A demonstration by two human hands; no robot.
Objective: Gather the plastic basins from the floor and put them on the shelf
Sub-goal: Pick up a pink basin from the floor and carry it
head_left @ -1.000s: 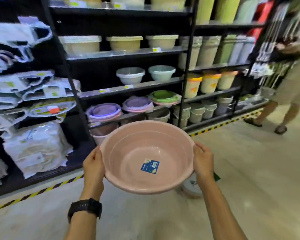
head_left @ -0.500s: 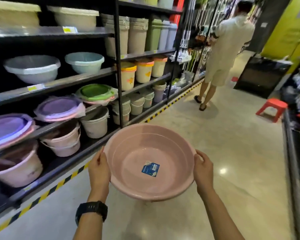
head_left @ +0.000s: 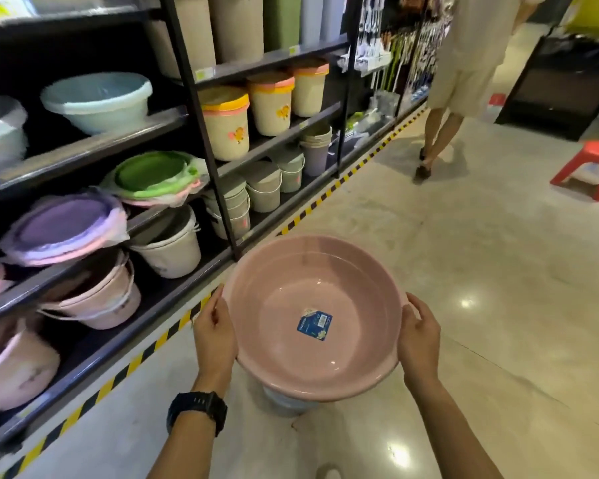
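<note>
I hold a round pink plastic basin (head_left: 284,288) level in front of me, with a blue label stuck to its inside bottom. My left hand (head_left: 215,335) grips its left rim and my right hand (head_left: 419,340) grips its right rim. A pale object (head_left: 284,404) on the floor shows partly under the basin. The black shelf (head_left: 159,295) stands to my left, filled with a light blue basin (head_left: 97,100), wrapped purple (head_left: 63,226) and green (head_left: 153,174) basin stacks, and pink tubs (head_left: 97,302).
Cream bins with orange lids (head_left: 227,122) and buckets fill the shelf bays further along. A yellow-black stripe (head_left: 329,193) marks the shelf's foot. A person (head_left: 464,63) walks away down the aisle. A red stool (head_left: 590,167) and a black bin (head_left: 564,84) stand at the right.
My view has swung right along the shelves and dropped lower. The basin stays gripped in both hands. The person ahead has walked further away.
</note>
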